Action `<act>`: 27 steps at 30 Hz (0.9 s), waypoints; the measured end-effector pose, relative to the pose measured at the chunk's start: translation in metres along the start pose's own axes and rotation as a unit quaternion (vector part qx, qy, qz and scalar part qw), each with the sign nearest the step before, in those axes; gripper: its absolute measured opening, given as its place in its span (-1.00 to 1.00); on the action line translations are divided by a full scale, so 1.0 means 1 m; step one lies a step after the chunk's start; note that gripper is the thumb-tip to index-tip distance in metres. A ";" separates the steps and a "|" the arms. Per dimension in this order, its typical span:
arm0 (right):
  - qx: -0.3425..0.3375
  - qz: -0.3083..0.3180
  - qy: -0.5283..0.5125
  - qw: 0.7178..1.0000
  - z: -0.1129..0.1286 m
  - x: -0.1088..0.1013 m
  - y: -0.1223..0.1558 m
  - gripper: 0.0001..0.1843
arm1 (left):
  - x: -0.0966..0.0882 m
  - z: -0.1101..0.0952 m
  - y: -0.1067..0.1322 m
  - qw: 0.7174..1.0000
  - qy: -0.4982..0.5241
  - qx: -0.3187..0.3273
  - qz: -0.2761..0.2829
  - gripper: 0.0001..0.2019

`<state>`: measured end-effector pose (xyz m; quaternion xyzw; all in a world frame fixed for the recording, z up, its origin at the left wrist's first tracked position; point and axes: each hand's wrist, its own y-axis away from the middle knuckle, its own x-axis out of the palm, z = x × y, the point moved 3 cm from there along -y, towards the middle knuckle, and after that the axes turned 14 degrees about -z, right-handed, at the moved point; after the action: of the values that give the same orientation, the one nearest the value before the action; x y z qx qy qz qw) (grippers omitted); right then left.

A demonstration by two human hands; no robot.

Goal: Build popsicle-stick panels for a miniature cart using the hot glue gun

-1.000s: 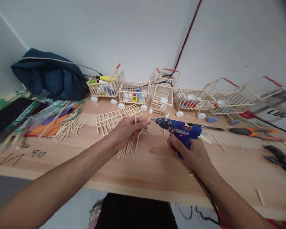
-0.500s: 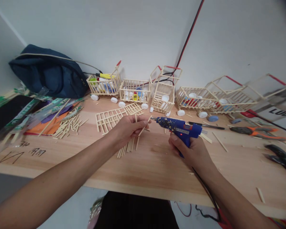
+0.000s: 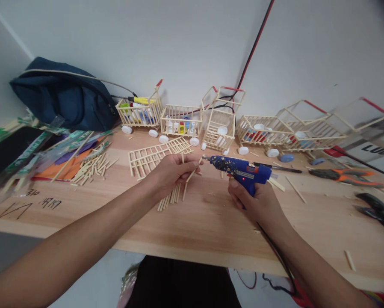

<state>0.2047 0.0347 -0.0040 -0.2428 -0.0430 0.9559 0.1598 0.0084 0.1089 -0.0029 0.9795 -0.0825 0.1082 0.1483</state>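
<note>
Between the thumb and fingers of my left hand [image 3: 176, 172] is a thin wooden stick [image 3: 191, 176], its upper end pointing at the glue nozzle. My right hand [image 3: 255, 201] is wrapped round the grip of a blue hot glue gun [image 3: 233, 166], speckled with dried glue and showing a small red light. The gun's metal tip is at the stick's end; whether they touch I cannot tell. Below my left hand lies a row of loose sticks [image 3: 170, 199]. Behind it, flat slatted stick panels [image 3: 147, 158] rest on the table, partly hidden by the hand.
Several small stick carts [image 3: 181, 122] with white wheels line the wall. At left are a dark blue bag [image 3: 70, 98] and a pile of cut sticks [image 3: 91, 169]. Orange-handled pliers [image 3: 342, 175] and a black-handled tool [image 3: 378, 211] lie at right. The gun's cord [image 3: 275, 252] runs off the table's front edge.
Almost nothing differs. Both hands, the stick and the glue gun keep nearly the same places; the camera view has shifted very slightly.
</note>
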 end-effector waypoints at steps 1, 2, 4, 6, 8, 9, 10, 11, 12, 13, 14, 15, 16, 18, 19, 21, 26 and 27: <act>-0.001 0.002 0.000 1.000 -0.001 0.000 0.000 -0.51 | 0.000 0.000 0.000 1.000 0.001 -0.001 -0.001 -0.78; -0.001 0.002 0.000 1.000 -0.001 0.000 -0.001 -0.51 | 0.001 0.000 0.000 1.000 0.001 -0.002 -0.003 -0.78; 0.001 0.001 0.000 1.000 -0.003 0.000 -0.001 -0.52 | 0.001 -0.001 0.001 1.000 0.000 -0.002 -0.006 -0.78; 0.005 0.007 0.002 1.000 -0.006 0.000 -0.002 -0.51 | 0.002 -0.002 0.002 1.000 0.002 0.000 -0.006 -0.78; 0.005 0.008 0.003 1.000 -0.009 0.000 -0.003 -0.50 | 0.002 -0.002 0.003 1.000 0.006 0.002 -0.004 -0.78; 0.004 0.006 0.003 1.000 -0.011 0.000 -0.004 -0.50 | 0.002 -0.002 0.003 1.000 0.007 0.003 -0.003 -0.78; 0.002 0.004 0.003 1.000 -0.012 0.000 -0.004 -0.50 | 0.001 -0.002 0.003 1.000 0.009 0.004 -0.002 -0.78; -0.001 0.003 0.002 1.000 -0.012 0.000 -0.005 -0.50 | 0.001 -0.002 0.002 1.000 0.010 0.006 -0.001 -0.78; -0.004 0.003 0.001 1.000 -0.013 -0.001 -0.005 -0.50 | 0.001 -0.002 0.002 1.000 0.010 0.008 0.000 -0.78; -0.007 0.006 0.001 1.000 -0.013 -0.001 -0.006 -0.50 | 0.001 -0.002 0.002 1.000 0.011 0.009 0.000 -0.78; -0.010 0.009 0.001 1.000 -0.013 -0.001 -0.006 -0.50 | 0.001 -0.002 0.002 1.000 0.012 0.010 0.000 -0.77; -0.013 0.012 0.001 1.000 -0.014 -0.001 -0.006 -0.51 | 0.001 -0.002 0.002 1.000 0.013 0.010 -0.001 -0.78; -0.015 0.013 0.001 1.000 -0.014 -0.001 -0.006 -0.51 | 0.001 -0.002 0.002 1.000 0.014 0.009 -0.002 -0.78; -0.014 0.015 0.004 1.000 -0.014 -0.001 -0.006 -0.51 | 0.001 -0.003 0.002 1.000 0.018 0.008 -0.006 -0.79; -0.013 0.017 0.005 1.000 -0.014 -0.001 -0.006 -0.51 | 0.000 -0.003 0.003 1.000 0.020 0.007 -0.009 -0.80; -0.013 0.015 0.011 1.000 -0.015 -0.001 -0.007 -0.50 | 0.000 -0.003 0.003 1.000 0.021 0.004 -0.015 -0.82; -0.002 0.018 -0.004 1.000 -0.014 -0.001 -0.005 -0.56 | -0.001 -0.003 0.003 1.000 0.020 0.000 -0.013 -0.84; 0.000 0.018 -0.008 1.000 -0.012 0.000 -0.004 -0.57 | 0.000 -0.003 0.003 1.000 0.020 0.000 -0.011 -0.84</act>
<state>0.2120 0.0385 -0.0137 -0.2356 -0.0402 0.9606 0.1420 0.0070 0.1072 0.0004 0.9780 -0.0684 0.1260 0.1513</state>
